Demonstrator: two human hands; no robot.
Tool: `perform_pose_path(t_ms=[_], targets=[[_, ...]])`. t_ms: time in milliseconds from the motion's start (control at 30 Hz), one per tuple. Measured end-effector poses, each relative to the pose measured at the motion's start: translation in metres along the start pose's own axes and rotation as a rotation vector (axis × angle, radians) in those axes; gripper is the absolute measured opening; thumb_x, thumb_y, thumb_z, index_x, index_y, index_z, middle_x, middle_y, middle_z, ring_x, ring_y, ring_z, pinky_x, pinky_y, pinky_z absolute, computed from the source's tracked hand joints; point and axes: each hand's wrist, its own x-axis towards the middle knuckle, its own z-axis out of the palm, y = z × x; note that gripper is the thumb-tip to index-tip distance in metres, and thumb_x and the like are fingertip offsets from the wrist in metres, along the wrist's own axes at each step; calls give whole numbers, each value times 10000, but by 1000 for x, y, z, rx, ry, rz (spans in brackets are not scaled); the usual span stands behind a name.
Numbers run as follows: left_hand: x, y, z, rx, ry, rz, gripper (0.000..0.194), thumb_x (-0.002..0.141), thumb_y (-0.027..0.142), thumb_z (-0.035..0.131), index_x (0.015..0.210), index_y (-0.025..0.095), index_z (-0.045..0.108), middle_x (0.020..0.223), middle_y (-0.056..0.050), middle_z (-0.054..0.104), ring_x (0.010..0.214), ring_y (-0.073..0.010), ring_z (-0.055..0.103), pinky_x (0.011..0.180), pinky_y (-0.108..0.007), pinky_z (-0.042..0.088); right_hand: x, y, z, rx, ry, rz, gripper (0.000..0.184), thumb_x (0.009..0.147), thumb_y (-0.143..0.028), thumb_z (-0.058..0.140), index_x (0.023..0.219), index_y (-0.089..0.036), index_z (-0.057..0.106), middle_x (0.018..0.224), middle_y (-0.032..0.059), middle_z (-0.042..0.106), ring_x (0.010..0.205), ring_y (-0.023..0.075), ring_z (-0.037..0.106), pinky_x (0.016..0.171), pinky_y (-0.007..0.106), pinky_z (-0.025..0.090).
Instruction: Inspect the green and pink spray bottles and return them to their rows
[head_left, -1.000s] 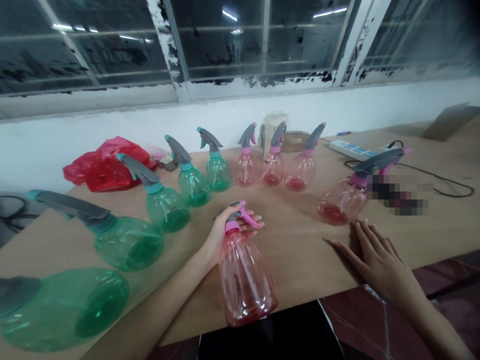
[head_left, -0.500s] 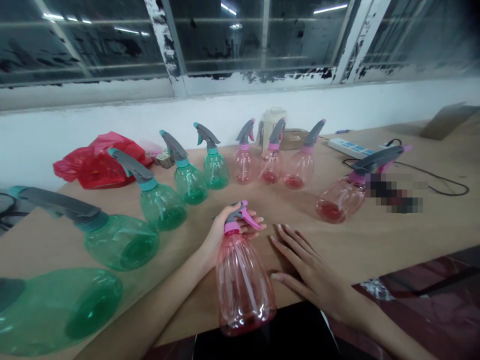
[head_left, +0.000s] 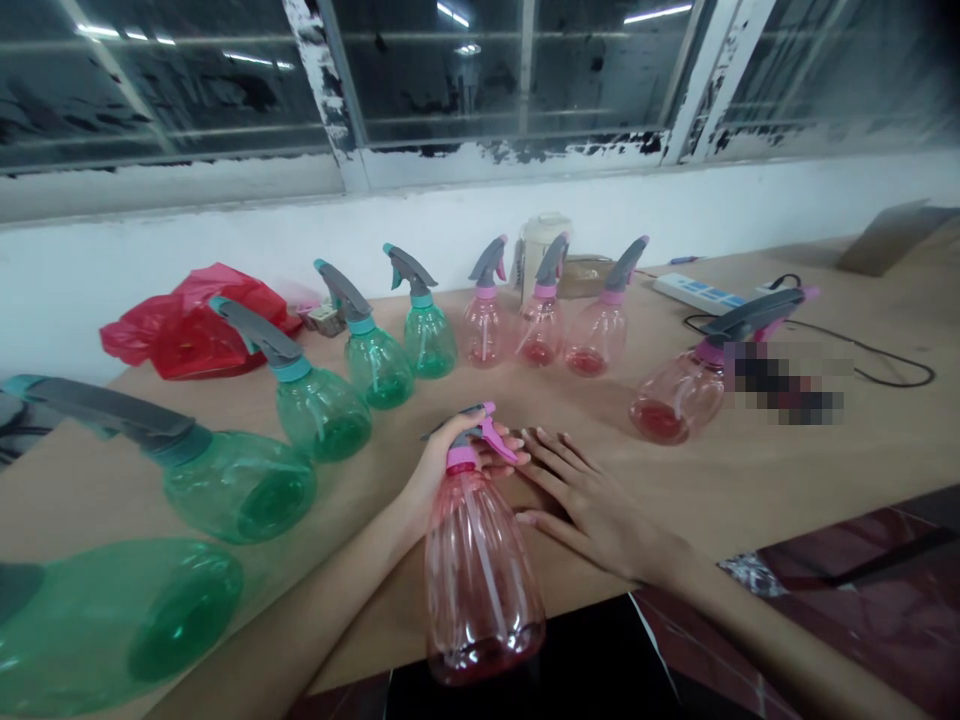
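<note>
Head view: looking forward and down over the table (head_left: 825,450).
You wear this camera on your head, so it looks from above the table's near edge, across its top, to the wall (head_left: 420,222) and windows (head_left: 450,80) beyond its far edge. It sits close: your forearms (head_left: 322,610) enter from the near edge, with your left hand (head_left: 439,462) and right hand (head_left: 581,495) over the table's near part. It takes in floor (head_left: 885,580) below that edge and cuts off the nearest green bottle (head_left: 120,620) at the table's left.
</note>
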Motion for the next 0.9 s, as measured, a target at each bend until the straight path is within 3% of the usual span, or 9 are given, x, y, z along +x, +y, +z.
perform_pose_path(t_ms=[133, 233, 333, 467, 900], targets=[[-9, -2, 4, 108, 26, 5, 223, 800, 318, 586, 682, 131, 613, 588, -45, 639, 504, -144, 636, 505, -206, 475, 0, 0, 1, 33, 14, 24, 586, 900, -506, 422, 1405, -216, 357, 1479, 85, 320, 1393, 238, 211, 1113, 502, 239], [-12, -3, 8, 143, -57, 6, 264, 812, 360, 579, 678, 135, 610, 589, -44, 633, 500, -146, 635, 452, -192, 438, 0, 0, 1, 54, 27, 45, 611, 892, -508, 436, 1418, -216, 329, 1474, 88, 327, 1384, 236, 238, 1108, 503, 252], [-8, -4, 8, 101, -130, 2, 314, 828, 408, 566, 762, 113, 649, 708, -101, 685, 643, -201, 685, 524, -224, 485, -1, 1, 2, 59, 30, 57, 610, 892, -500, 443, 1407, -189, 349, 1470, 93, 334, 1382, 229, 247, 1110, 493, 260], [0, -4, 4, -9, -56, -37, 350, 834, 424, 560, 841, 91, 667, 856, -141, 709, 809, -250, 696, 715, -307, 533, -2, 3, 4, 49, 32, 51, 573, 904, -489, 425, 1389, -187, 381, 1473, 74, 334, 1383, 220, 248, 1112, 488, 263], [1, -3, 2, -56, -78, -51, 362, 864, 387, 503, 851, 70, 678, 830, -144, 712, 825, -254, 696, 724, -307, 533, -4, 7, 9, 113, 90, 121, 526, 894, -482, 454, 1321, -176, 469, 1433, 86, 408, 1350, 223, 329, 1106, 489, 289]])
